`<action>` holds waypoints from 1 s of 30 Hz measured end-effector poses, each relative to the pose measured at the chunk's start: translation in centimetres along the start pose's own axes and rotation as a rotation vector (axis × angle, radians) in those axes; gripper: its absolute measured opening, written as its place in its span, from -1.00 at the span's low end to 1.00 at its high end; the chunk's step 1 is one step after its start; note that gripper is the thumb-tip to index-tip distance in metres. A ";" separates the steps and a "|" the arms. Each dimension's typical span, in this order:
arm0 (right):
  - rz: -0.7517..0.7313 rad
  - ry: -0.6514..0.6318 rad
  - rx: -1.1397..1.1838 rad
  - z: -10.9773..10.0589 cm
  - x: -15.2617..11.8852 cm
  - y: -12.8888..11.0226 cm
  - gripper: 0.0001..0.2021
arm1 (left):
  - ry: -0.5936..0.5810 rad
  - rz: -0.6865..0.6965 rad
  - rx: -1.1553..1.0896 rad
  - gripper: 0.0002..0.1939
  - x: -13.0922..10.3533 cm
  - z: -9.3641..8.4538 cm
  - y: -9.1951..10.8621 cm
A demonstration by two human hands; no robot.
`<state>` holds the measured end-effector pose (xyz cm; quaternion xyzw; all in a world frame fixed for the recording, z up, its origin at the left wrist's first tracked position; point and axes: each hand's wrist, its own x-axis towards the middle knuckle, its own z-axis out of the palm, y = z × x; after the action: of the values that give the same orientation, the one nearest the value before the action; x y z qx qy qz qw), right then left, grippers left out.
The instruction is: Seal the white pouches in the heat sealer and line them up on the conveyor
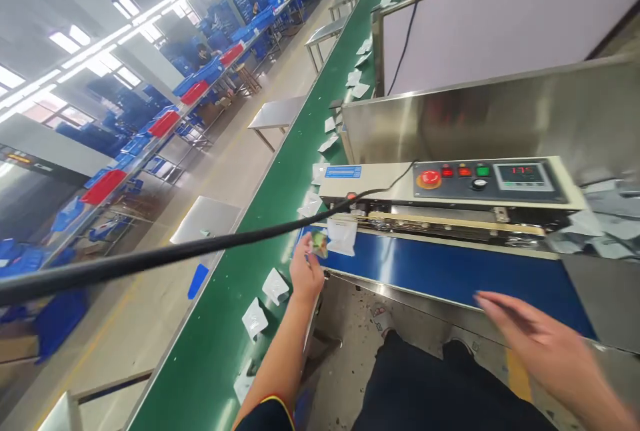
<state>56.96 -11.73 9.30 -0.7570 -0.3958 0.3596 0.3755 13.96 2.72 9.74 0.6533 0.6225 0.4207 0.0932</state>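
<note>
My left hand (306, 267) is closed on a small pouch with a green and orange print (319, 244), at the left end of the blue belt (430, 271). Right beside it, a white pouch (343, 237) stands with its top edge at the inlet of the band sealer (380, 184). My right hand (533, 334) is over the front edge of the blue belt, fingers stretched out, holding nothing. It is slightly smeared by motion. The sealer's panel has a red stop button (429, 179) and a lit red display (523, 175).
A long green conveyor (300, 171) carries several white pouches (255, 318) past my left side. More pouches (607, 221) are piled at the sealer's right end. A black cable (210, 244) crosses the view. Steel side tables (277, 113) line the conveyor's far side.
</note>
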 end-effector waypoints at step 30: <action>0.413 0.065 0.433 -9.0 15.9 2.5 -0.82 | -0.623 -0.803 -0.693 -0.57 -10.3 31.7 24.7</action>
<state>72.14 -1.45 7.39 -0.7351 -0.1353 0.4801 0.4592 54.51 1.12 1.26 0.3920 0.5906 0.3198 0.6287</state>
